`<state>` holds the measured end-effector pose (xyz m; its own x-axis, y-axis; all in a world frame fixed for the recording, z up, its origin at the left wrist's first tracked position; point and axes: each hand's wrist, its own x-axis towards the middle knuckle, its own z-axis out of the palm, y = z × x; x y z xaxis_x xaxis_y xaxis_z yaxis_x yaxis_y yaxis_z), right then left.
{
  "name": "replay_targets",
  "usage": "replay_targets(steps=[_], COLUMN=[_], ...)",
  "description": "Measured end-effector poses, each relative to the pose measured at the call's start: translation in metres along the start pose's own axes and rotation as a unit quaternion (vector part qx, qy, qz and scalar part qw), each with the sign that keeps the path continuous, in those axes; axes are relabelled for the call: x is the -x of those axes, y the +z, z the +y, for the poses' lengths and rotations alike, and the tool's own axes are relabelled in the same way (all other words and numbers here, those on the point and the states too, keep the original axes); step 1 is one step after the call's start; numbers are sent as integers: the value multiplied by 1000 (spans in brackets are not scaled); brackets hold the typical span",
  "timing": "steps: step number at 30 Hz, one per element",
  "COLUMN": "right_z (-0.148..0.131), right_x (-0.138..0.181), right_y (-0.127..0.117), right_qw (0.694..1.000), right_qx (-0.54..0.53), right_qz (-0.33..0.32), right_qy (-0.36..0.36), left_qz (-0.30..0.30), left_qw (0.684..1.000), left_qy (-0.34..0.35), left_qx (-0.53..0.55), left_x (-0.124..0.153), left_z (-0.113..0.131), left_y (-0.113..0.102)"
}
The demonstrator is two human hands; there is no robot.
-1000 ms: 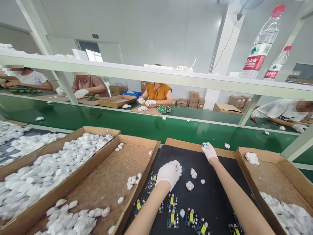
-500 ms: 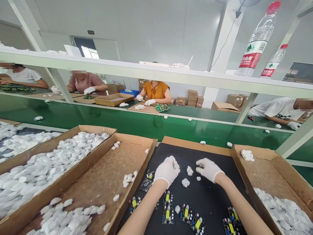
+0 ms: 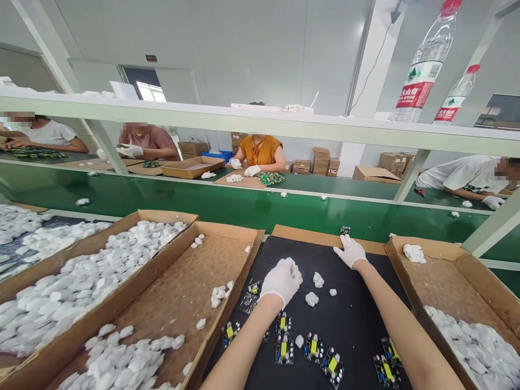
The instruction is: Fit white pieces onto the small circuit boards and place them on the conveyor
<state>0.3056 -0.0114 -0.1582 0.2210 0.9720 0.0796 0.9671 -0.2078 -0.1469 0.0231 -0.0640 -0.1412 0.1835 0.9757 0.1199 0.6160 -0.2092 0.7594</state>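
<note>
My left hand point(image 3: 281, 283), in a white glove, is closed above the black mat point(image 3: 345, 325). A bit of white, putty-like material seems to show at its fingertips, but I cannot make out what they hold. My right hand point(image 3: 351, 252), also gloved, reaches to the far edge of the mat. Its fingers are stretched out, with the thumb apart to the left. The fingertips touch a small circuit board point(image 3: 345, 231) at the edge of the green belt. White lumps point(image 3: 312, 299) lie between the hands. Several circuit boards with yellow parts point(image 3: 285, 346) lie nearer to me.
Cardboard trays of white pieces stand at the left point(image 3: 227, 233) and right point(image 3: 447, 246). The green conveyor belt point(image 3: 244, 208) runs across beyond the mat. Above it is a shelf point(image 3: 260, 122) with water bottles point(image 3: 418, 81). Several gloved co-workers sit opposite.
My right hand has moved forward and slightly right, from above the white lumps to the board at the belt's edge. The left hand stays closed in nearly the same place.
</note>
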Motion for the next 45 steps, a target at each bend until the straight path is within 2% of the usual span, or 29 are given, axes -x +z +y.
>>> replay_targets(steps=[5, 13, 16, 22, 24, 26, 29, 32, 36, 39, 45], right_z=[-17, -25, -32, -37, -38, -43, -57, -70, -77, -78, -79], right_x=[22, 105, 117, 128, 136, 144, 156, 163, 167, 167, 165], right_y=[-6, -34, -38, -36, -37, -38, -40, -45, -53, -53, -47], right_qw=[999, 966, 968, 981, 974, 936, 832, 787, 732, 708, 711], right_qx=[-39, -133, -135, -139, -195, -334, -540, -606, -665, -693, -698], right_qz=[-30, -162, -144, -79, -68, -79, -99, -99, -137, -130, -81], right_qy=[-5, -149, -154, -111, -89, -76, -82, -67, -53, -39, 19], left_qz=[23, 50, 44, -13, -37, -81, -167, -202, -198, -193, -206], left_qw=[997, 987, 981, 954, 943, 924, 886, 877, 873, 867, 856], left_qy=[20, 22, 16, 20, 32, 43, 45, 50, 27, 23, 48], left_qx=[66, 150, 186, 300, 330, 372, 430, 434, 445, 459, 473], left_x=[2, 3, 3, 8, 13, 19, 30, 38, 39, 37, 40], left_z=[8, 11, 11, 22, 27, 32, 37, 40, 40, 40, 43], left_y=[-1, -9, -8, -4, -3, -1, 4, 8, 8, 7, 9])
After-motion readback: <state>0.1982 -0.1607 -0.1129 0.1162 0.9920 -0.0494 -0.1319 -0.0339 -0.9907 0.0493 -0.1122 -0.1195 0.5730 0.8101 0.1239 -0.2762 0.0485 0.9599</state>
